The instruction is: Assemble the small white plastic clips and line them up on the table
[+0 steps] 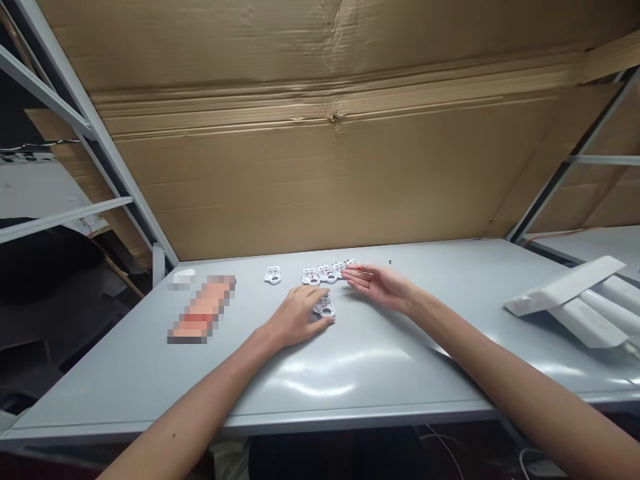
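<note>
Several small white plastic parts with red marks lie in a row [327,273] near the back of the grey table [350,373], and one more [273,275] lies apart to the left. My left hand [298,319] rests palm down on the table, its fingers over another white part [325,306]. Stretched flat with fingers together, my right hand [375,283] touches the right end of the row with its fingertips. Neither hand is closed round anything.
A blurred orange-pink object [203,310] and a small white piece [184,274] lie at the table's left. White flat profiles [575,297] are stacked at the right edge. A cardboard wall [320,153] stands behind the table, with metal shelf frames on both sides.
</note>
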The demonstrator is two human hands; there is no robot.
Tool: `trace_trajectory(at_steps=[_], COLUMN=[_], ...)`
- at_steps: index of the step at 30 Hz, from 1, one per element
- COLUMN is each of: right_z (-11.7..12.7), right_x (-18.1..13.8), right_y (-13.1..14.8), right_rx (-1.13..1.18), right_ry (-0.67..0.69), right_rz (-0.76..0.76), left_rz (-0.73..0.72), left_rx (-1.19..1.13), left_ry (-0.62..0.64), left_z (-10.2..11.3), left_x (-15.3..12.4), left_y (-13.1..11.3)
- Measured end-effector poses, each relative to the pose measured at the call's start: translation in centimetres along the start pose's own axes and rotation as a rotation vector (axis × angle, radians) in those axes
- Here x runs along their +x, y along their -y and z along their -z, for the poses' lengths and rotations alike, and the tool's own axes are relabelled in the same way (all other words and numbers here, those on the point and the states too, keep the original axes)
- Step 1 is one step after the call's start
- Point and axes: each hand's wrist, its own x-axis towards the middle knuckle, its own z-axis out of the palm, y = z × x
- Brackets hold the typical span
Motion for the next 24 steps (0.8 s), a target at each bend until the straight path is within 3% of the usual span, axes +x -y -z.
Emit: trace_trajectory(at_steps=[5, 9, 12, 17, 24], right_z=[0.1, 0.5, 0.6, 0.3, 1.0], right_x=[-0.1, -0.3, -0.4, -0.6, -0.5], right_y=[-0.2, 0.2, 0.4, 0.2, 1.0], right_rx=[-0.085, -0.091, -0.097, -0.152, -0.18], right_ry=[0.01, -0.017, -0.02, -0.02, -0.055], right_rz=[0.031, 0.027, 0.036, 0.071, 0.113], left_rz=[0.01, 0.061, 0.176, 0.27, 0.383], left_rx=[0.01, 0.037, 0.065, 0.059, 0.088], left_ry=[-0.048, -0.182, -0.253, -0.133, -0.068], left_z=[0.6, 1.4, 1.5, 1.1, 0.5], left_x=[0.0, 0.4, 0.7, 0.5, 0.2], left_y=[1.1, 3.7, 6.0, 8.3, 9.0])
